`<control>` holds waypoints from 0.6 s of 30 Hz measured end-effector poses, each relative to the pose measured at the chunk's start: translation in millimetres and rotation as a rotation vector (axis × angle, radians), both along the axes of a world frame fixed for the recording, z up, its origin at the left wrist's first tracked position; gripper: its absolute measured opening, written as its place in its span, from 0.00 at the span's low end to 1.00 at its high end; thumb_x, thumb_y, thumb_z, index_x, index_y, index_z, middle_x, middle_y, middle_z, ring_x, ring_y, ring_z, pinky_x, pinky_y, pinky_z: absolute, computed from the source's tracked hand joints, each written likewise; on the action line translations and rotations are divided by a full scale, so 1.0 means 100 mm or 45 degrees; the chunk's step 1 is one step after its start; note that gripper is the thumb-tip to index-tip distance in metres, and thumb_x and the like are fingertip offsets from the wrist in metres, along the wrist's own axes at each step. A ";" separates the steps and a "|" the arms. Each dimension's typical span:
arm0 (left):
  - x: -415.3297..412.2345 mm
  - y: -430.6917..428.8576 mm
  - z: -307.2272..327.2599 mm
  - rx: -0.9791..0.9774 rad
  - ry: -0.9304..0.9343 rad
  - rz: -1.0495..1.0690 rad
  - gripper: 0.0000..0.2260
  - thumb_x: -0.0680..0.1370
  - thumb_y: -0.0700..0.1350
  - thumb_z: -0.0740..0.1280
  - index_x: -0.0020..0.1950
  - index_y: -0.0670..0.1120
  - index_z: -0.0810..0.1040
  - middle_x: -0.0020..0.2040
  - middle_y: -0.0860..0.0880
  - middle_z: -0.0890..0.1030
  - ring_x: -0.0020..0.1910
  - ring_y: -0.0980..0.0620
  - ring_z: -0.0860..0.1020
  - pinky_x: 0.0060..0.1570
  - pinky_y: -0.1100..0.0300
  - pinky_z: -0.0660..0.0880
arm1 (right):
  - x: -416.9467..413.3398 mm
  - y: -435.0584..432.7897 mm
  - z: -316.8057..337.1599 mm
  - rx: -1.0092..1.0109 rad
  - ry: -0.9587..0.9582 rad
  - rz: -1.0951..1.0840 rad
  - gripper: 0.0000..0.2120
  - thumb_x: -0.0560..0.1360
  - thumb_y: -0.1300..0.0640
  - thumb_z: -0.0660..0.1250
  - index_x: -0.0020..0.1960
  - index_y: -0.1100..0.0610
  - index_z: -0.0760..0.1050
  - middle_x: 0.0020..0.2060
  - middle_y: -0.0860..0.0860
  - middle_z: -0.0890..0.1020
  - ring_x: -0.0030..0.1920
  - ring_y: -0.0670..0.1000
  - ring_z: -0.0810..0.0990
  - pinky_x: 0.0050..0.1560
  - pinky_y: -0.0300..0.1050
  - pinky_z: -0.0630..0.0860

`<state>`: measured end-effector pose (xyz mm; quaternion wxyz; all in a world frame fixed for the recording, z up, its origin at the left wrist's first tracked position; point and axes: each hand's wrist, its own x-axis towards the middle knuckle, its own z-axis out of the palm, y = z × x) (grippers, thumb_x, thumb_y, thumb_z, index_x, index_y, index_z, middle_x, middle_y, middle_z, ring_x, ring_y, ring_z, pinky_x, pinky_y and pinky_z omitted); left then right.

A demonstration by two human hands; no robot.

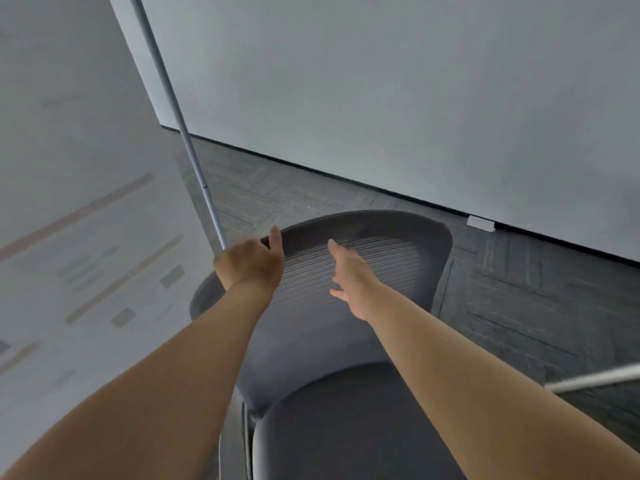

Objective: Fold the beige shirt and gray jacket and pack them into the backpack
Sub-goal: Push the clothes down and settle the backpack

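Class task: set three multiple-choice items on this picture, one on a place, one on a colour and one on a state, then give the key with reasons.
1. The left hand is:
A. on the floor
B. at the chair back's left edge
C. on the wall

2. The chair back is:
A. dark grey
B. red
C. white

3. The right hand is:
A. gripping a shirt
B. a fist
C. open and holding nothing

Key:
1 B, its thumb lies over that edge.
2 A, the mesh shows dark grey.
3 C, its fingers are straight and nothing is in them.
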<state>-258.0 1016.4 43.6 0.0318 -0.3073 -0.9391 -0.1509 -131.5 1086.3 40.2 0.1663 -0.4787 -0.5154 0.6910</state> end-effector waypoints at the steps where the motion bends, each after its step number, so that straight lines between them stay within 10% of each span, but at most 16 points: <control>1: 0.02 0.00 0.05 -0.003 -0.051 -0.032 0.32 0.81 0.60 0.43 0.47 0.40 0.81 0.43 0.41 0.80 0.42 0.44 0.75 0.44 0.54 0.67 | -0.03 -0.02 0.04 -0.017 0.032 -0.056 0.28 0.80 0.41 0.55 0.75 0.52 0.57 0.75 0.53 0.59 0.71 0.57 0.65 0.69 0.56 0.67; 5: 0.20 -0.04 0.30 -0.005 -0.241 -0.155 0.34 0.81 0.60 0.41 0.47 0.38 0.80 0.48 0.38 0.80 0.43 0.45 0.72 0.44 0.55 0.65 | 0.13 -0.08 0.21 -0.112 0.087 -0.232 0.33 0.77 0.35 0.55 0.77 0.50 0.54 0.76 0.53 0.57 0.73 0.59 0.63 0.72 0.58 0.62; 11: 0.32 -0.31 0.34 -0.005 -0.715 -0.402 0.38 0.77 0.69 0.43 0.71 0.42 0.69 0.72 0.42 0.69 0.72 0.41 0.64 0.71 0.46 0.57 | 0.59 -0.18 0.36 -0.077 0.009 -0.255 0.35 0.77 0.36 0.57 0.77 0.52 0.53 0.76 0.55 0.57 0.73 0.60 0.61 0.72 0.61 0.60; 18: 0.98 -0.61 0.58 -0.291 -1.330 -0.491 0.40 0.77 0.68 0.42 0.60 0.35 0.76 0.55 0.36 0.78 0.54 0.38 0.77 0.53 0.47 0.77 | 1.02 -0.57 0.26 0.085 -0.220 -0.213 0.49 0.73 0.41 0.68 0.78 0.55 0.39 0.75 0.55 0.61 0.73 0.58 0.61 0.71 0.55 0.60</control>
